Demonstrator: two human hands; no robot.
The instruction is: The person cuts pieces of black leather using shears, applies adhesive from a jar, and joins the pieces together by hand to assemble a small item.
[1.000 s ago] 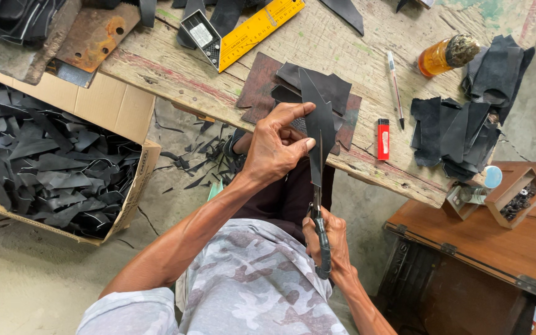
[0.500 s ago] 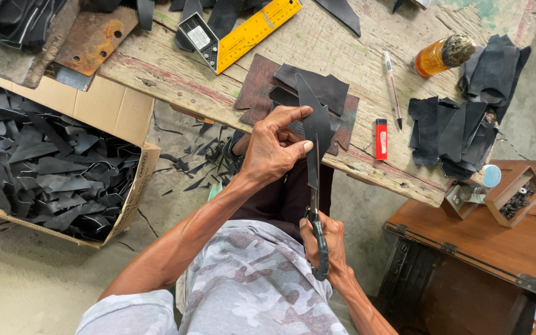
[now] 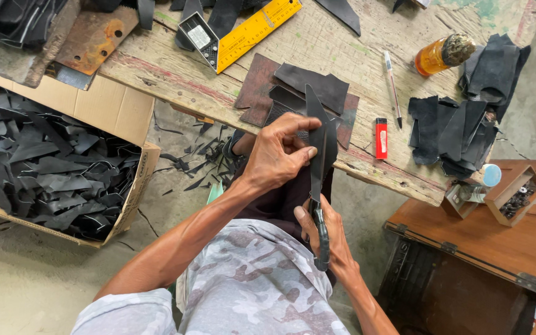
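In the middle of the frame, the left hand pinches a black strip upright, just off the tabletop edge. The right hand grips scissors cutting into it. The blades could nick the thumb or wander crooked
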